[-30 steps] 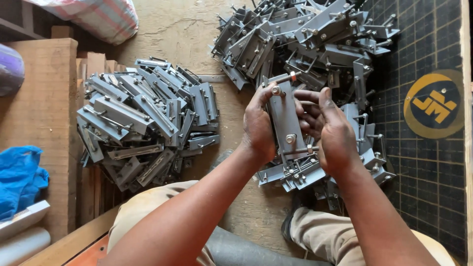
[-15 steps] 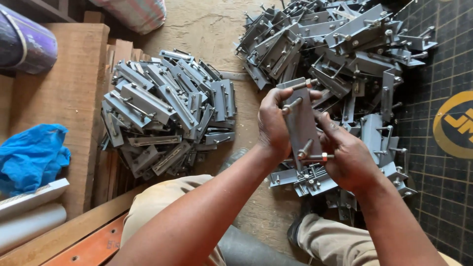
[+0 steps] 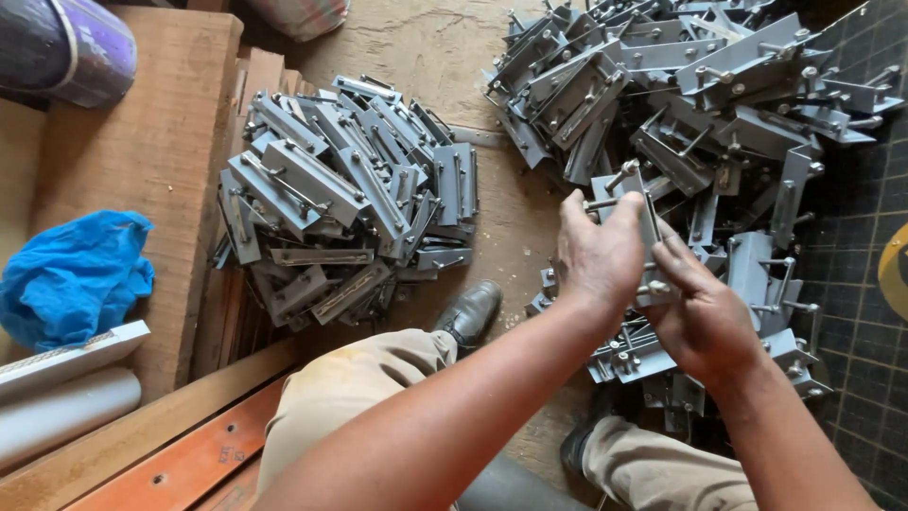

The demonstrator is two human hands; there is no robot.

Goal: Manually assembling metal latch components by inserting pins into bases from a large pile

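The metal bracket (image 3: 632,203) is up between my two hands, held over the floor in front of the big heap of brackets (image 3: 700,104) on my right. It is a grey, flat piece with bolts sticking out of it, and it stands nearly upright. My left hand (image 3: 598,254) is closed around its upper part, thumb and fingers pinching the plate from both sides. My right hand (image 3: 705,317) grips it lower down, fingers curled against the plate near a bolt; how the fingertips sit behind the metal I cannot tell. More loose brackets lie just under my hands. A second, tidier pile of brackets (image 3: 345,203) sits well apart on my left, beside wooden boards (image 3: 151,151). My black shoe (image 3: 470,312) rests near that pile, and a crumpled blue cloth (image 3: 71,279) lies on the boards at the far left.
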